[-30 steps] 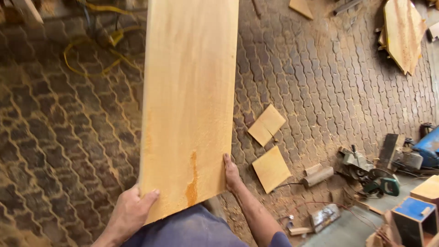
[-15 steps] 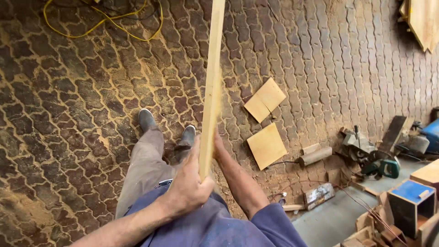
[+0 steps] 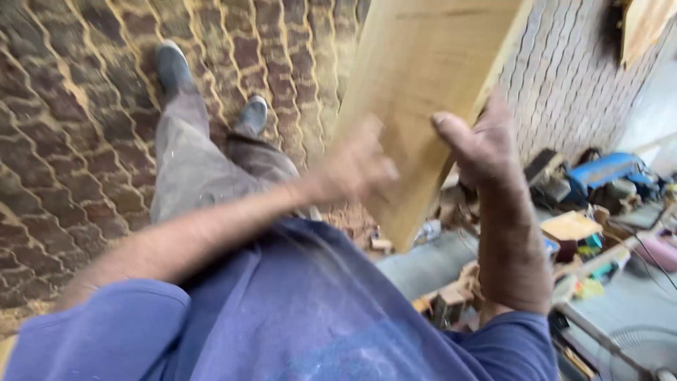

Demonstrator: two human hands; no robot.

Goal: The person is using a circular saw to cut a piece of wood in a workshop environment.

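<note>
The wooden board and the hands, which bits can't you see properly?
- Wooden board: head view; its top is cut off by the picture's upper edge, so its full length is unknown.
- Left hand: head view; motion blur smears the fingers, so its grip is unclear.
- Right hand: head view; its fingertips hide behind the board's edge.
- Clutter at right: blurred, hard to identify.

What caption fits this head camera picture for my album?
Both hands, left hand and right hand, hold a pale wooden board above a paved floor.
</note>
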